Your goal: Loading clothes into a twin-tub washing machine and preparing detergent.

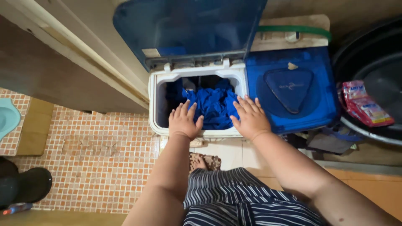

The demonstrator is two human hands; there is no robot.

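Nearest, a dark skirt with thin white stripes (pixel 247 196) and a bare foot on a patterned mat (pixel 203 161). Beyond that, left hand (pixel 183 121) and right hand (pixel 250 118) lying flat, palms down, fingers spread wide and gripping nothing, heels of both palms resting on the front rim of the white plastic washing-machine tub (pixel 155 104). Just past the fingertips, between the two hands and a little below them, a crumpled heap of bright blue cloth (pixel 211 104) inside the tub, apparently touched by the left fingertips, probably pressed down to sit lower in the drum. Above the fingers, tilted up and back, the translucent dark-blue hinged lid (pixel 188 29), open so the tub can be reached. Right of the right fingers, touching them or nearly so, the closed blue spinner cover with a rounded triangular panel (pixel 291 86). Farther right, a black plastic basin (pixel 372 62) with red and pink sachets (pixel 364 104) on its rim. Left of the left hand, small orange mosaic floor tiles (pixel 92 155), a wooden door frame (pixel 75 54), and a black round container (pixel 25 184) low in the corner.
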